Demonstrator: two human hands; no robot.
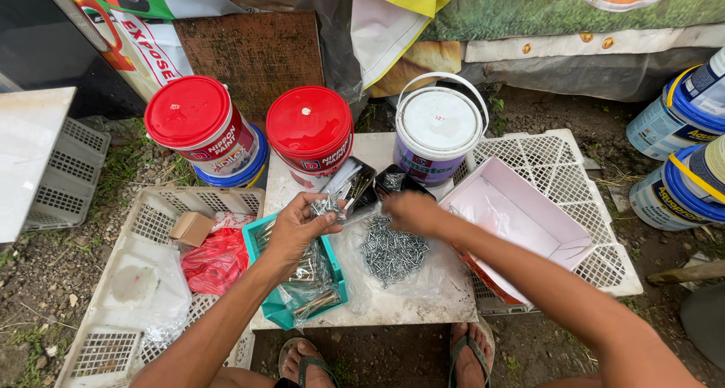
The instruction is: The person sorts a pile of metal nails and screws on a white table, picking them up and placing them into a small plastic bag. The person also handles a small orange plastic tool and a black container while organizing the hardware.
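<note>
My left hand (296, 228) is closed around a small bunch of metal screws (326, 205), held above a teal tray (269, 303) that carries clear bags of bolts. My right hand (410, 211) hovers with curled fingers over a pile of loose screws (393, 253) lying on a clear plastic sheet on a small white tabletop (423, 309); whether it holds any is hidden. Just beyond both hands lie open dark plastic packets (361, 184) with more screws.
Two red-lidded paint buckets (189, 112) (310, 123) and a white-lidded bucket (438, 123) stand behind. An open pink-lined box (521, 214) rests on a white crate (563, 157) at right. A white crate (158, 229) at left holds a red bag (215, 259). Blue buckets (676, 184) stand far right.
</note>
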